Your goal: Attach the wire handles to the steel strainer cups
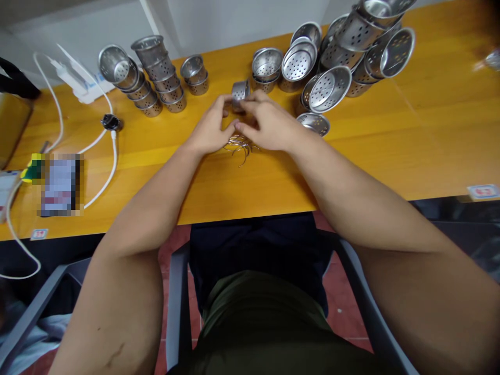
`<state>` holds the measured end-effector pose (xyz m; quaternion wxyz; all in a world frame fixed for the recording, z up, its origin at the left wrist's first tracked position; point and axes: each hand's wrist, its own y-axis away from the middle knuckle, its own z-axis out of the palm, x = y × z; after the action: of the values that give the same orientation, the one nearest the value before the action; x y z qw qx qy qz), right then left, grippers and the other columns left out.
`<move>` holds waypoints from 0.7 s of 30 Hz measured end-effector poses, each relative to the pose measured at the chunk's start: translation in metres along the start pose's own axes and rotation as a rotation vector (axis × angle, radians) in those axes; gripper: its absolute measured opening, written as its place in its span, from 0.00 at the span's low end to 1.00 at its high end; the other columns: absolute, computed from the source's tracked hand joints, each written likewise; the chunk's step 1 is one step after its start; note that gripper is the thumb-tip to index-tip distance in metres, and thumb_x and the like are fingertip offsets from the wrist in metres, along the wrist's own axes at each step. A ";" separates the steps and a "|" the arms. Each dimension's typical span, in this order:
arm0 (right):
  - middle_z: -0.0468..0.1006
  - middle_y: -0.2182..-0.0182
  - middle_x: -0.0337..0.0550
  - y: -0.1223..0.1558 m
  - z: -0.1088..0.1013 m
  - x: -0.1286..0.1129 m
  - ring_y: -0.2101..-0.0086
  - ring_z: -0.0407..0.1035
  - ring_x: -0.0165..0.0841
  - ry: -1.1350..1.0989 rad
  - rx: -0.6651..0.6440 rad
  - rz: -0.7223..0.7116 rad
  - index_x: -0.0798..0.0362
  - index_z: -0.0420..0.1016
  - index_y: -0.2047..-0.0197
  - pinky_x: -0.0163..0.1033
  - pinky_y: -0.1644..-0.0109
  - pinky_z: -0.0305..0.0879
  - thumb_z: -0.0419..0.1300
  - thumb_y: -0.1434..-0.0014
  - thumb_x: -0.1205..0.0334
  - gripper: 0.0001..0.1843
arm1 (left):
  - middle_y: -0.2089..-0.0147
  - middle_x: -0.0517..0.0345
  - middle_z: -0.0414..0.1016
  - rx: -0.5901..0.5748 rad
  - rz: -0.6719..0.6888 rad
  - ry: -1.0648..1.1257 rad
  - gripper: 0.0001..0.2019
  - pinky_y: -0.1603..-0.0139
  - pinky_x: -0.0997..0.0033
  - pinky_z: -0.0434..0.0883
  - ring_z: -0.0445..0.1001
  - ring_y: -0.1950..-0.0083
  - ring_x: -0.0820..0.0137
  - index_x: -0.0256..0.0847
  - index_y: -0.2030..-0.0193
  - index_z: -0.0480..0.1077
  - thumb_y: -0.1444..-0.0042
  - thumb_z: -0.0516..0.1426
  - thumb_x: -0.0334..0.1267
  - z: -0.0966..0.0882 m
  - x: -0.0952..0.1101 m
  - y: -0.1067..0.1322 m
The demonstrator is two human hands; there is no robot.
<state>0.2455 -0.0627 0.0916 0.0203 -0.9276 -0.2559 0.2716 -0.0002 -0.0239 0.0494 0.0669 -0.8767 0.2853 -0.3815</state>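
Note:
Both my hands meet over the middle of the yellow wooden table [273, 182]. My left hand [211, 127] and my right hand [265, 122] have their fingers curled together around a small perforated steel cup [239, 92] lying on its side. Just under the hands sits a small heap of thin wire handles [240, 147]. What the fingertips pinch is hidden between the hands.
Stacks of perforated steel cups [158, 83] stand at the back left, a large heap of cups [351, 52] at the back right. A white power strip [80, 80] and cable [111, 166] lie on the left beside a blurred packet [60, 185]. Grey chair arms flank my lap.

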 end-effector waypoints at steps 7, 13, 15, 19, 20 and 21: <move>0.85 0.28 0.58 0.004 -0.001 -0.020 0.24 0.74 0.70 -0.083 -0.051 -0.024 0.34 0.81 0.13 0.74 0.25 0.82 0.71 0.17 0.29 0.39 | 0.05 0.43 0.69 0.008 0.030 -0.062 0.51 0.02 0.38 0.70 0.67 0.03 0.45 0.57 0.06 0.66 0.33 0.73 0.29 -0.010 0.006 -0.003; 0.85 0.24 0.55 0.006 -0.009 -0.018 0.32 0.81 0.64 -0.084 0.004 -0.008 0.37 0.86 0.22 0.66 0.28 0.83 0.67 0.13 0.34 0.27 | 0.14 0.43 0.76 0.108 -0.066 -0.133 0.36 0.07 0.37 0.75 0.73 0.09 0.43 0.57 0.18 0.70 0.27 0.75 0.38 -0.015 0.005 -0.006; 0.88 0.29 0.55 0.004 -0.009 -0.009 0.38 0.84 0.62 -0.079 -0.057 -0.033 0.39 0.89 0.29 0.64 0.31 0.83 0.69 0.15 0.38 0.22 | 0.15 0.45 0.77 0.159 -0.113 -0.154 0.37 0.09 0.37 0.77 0.74 0.11 0.44 0.59 0.19 0.67 0.27 0.76 0.41 -0.017 -0.002 -0.007; 0.93 0.42 0.51 -0.001 0.002 0.006 0.45 0.85 0.58 -0.026 -0.204 -0.087 0.41 0.91 0.41 0.59 0.36 0.84 0.77 0.24 0.49 0.12 | 0.16 0.48 0.77 0.212 -0.148 -0.205 0.40 0.08 0.35 0.76 0.75 0.13 0.47 0.63 0.19 0.66 0.33 0.74 0.41 -0.024 -0.009 -0.008; 0.93 0.44 0.51 -0.002 0.005 0.008 0.47 0.86 0.58 -0.011 -0.211 -0.087 0.42 0.91 0.44 0.59 0.37 0.84 0.78 0.25 0.53 0.10 | 0.15 0.48 0.77 0.208 -0.153 -0.222 0.40 0.08 0.33 0.75 0.75 0.13 0.46 0.65 0.19 0.66 0.33 0.74 0.43 -0.026 -0.008 -0.007; 0.92 0.45 0.51 -0.004 0.007 0.009 0.47 0.86 0.57 0.002 -0.210 -0.087 0.43 0.91 0.47 0.59 0.37 0.83 0.77 0.25 0.55 0.07 | 0.15 0.49 0.77 0.194 -0.156 -0.236 0.40 0.08 0.30 0.75 0.73 0.12 0.45 0.67 0.19 0.67 0.33 0.74 0.44 -0.028 -0.007 -0.007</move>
<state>0.2464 -0.0561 0.0816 -0.0648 -0.9129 -0.3229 0.2414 -0.0205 -0.0120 0.0666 0.1545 -0.9242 0.1685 -0.3058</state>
